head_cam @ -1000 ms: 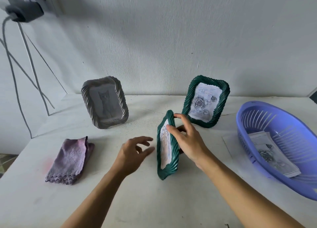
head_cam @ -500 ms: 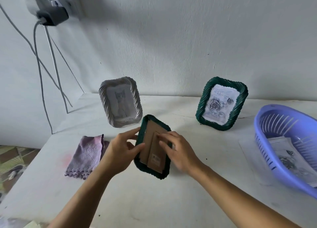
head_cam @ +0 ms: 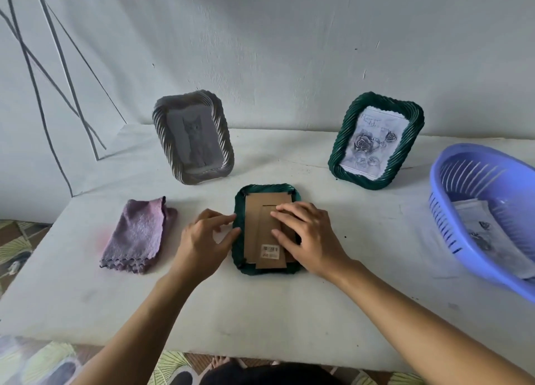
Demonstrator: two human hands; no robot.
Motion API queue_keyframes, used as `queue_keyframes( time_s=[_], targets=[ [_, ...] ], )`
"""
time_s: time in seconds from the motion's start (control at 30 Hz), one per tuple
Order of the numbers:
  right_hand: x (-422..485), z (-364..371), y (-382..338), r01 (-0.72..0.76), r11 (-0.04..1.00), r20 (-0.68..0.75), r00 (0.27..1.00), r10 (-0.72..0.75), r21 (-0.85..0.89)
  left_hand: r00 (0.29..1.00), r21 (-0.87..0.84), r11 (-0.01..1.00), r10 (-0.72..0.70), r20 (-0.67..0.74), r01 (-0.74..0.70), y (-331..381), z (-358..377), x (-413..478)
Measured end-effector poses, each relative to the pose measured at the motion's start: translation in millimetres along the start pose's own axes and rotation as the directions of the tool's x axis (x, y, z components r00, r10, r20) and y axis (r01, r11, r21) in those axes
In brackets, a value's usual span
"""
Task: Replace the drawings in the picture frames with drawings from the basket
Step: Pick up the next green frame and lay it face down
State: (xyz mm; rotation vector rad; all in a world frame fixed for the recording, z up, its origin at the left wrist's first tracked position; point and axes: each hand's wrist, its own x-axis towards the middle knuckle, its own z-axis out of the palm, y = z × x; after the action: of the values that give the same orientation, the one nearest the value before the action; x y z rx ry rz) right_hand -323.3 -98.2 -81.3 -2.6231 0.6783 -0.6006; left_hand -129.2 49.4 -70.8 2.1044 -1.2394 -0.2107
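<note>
Step in hand, by my reading: opening the back of the first frame. The green frame (head_cam: 267,229) lies face down on the counter (head_cam: 260,312), near its front edge, its brown cardboard backing (head_cam: 262,225) and folded stand uppermost, a barcode sticker near the lower end.

My left hand (head_cam: 202,240) rests with loosely curled fingers against the frame's left rim, steadying it and gripping nothing. My right hand (head_cam: 307,237) lies flat, fingers spread, pressing on the backing; it encloses nothing.

The next move likely calls for releasing the corner tabs and lifting the backing out to reach the drawing beneath, which is hidden from me.

Two frames stand upright behind: a grey frame (head_cam: 193,137) with a cat drawing, a second green frame (head_cam: 376,140) with roses. The purple basket (head_cam: 451,187), far right, holds the replacement drawings (head_cam: 486,234).
</note>
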Motion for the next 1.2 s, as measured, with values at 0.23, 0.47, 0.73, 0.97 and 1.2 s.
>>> queue_keyframes(
  time_s=[0.23, 0.47, 0.73, 0.97, 1.2],
  targets=[
    [-21.9, -13.5, 13.3, -0.011, 1.000, -0.043, 0.999, 0.011, -0.003, 0.995, 0.016, 0.996, 0.088, -0.050, -0.088, 7.9, 16.7, -4.6],
    [-31.5, -23.1, 30.3, -0.028, 0.998, -0.083, 0.996, 0.033, 0.053, 0.993, 0.129, 0.987, 0.103, -0.061, -0.094, 28.7, 27.0, 7.1],
    [-18.6, -16.7, 50.8, -0.147, 0.988, -0.203, 0.970, 0.134, -0.053, 0.995, 0.238, 0.967, 0.097, 0.003, -0.094, 25.9, 49.5, 7.3],
    [-18.3, -14.8, 49.7, -0.117, 0.980, -0.244, 0.967, 0.076, -0.161, 0.990, 0.408, 0.902, 0.138, 0.038, -0.142, 29.3, 50.8, 5.3],
    [-17.2, -14.7, 48.1, -0.093, 0.972, -0.231, 0.972, 0.042, -0.214, 0.985, 0.478, 0.862, 0.127, 0.116, -0.168, 28.7, 48.3, 6.5]
  ],
)
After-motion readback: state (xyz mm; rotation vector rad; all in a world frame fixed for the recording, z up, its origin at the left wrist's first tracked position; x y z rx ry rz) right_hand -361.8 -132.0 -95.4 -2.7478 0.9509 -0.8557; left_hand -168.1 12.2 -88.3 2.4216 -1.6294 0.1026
